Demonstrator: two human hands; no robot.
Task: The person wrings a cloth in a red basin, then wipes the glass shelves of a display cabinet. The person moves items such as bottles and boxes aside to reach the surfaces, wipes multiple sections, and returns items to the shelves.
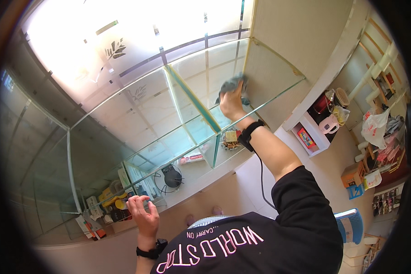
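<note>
My right hand [232, 102] presses a grey-blue cloth [233, 85] onto a glass surface in the right-hand part of a glass shelf unit [191, 99]. The forearm passes over the front edge of the glass, and a black band with a cable sits on the wrist. A glass divider with yellowish edging [193, 99] stands to the left of that hand. My left hand [144, 213] is raised near the lower left edge of the glass, fingers loosely curled and apart, with nothing in it. Whether its fingertips touch the glass cannot be told.
Below the glass, a ledge holds a black round object with thin legs [172, 176], a bowl of small items [231, 143] and several boxes and containers [114, 202]. A frosted window [89, 44] lies behind. To the right are a white cabinet [311, 137], a pink kettle [328, 124] and a blue chair [352, 226].
</note>
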